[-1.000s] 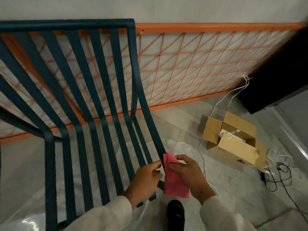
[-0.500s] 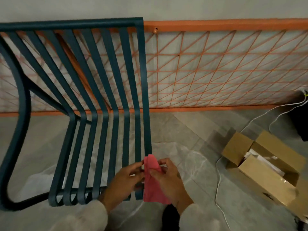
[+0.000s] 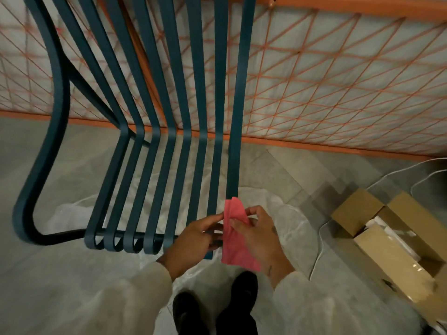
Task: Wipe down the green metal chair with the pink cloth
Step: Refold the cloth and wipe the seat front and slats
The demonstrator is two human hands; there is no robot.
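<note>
A pink cloth [image 3: 235, 234] is held folded over the rightmost slat [image 3: 235, 131] of a green metal chair [image 3: 154, 141], near the seat's front edge.

The cloth is pinched from the right by the right hand [image 3: 260, 234], thumb and fingers pressed onto the fabric; the left hand [image 3: 197, 235] is closed lightly on the cloth's left edge and the neighbouring slat. For a clean pass, the cloth would best be kept wrapped around the slat and drawn steadily along its length, with even pressure on both faces.
</note>
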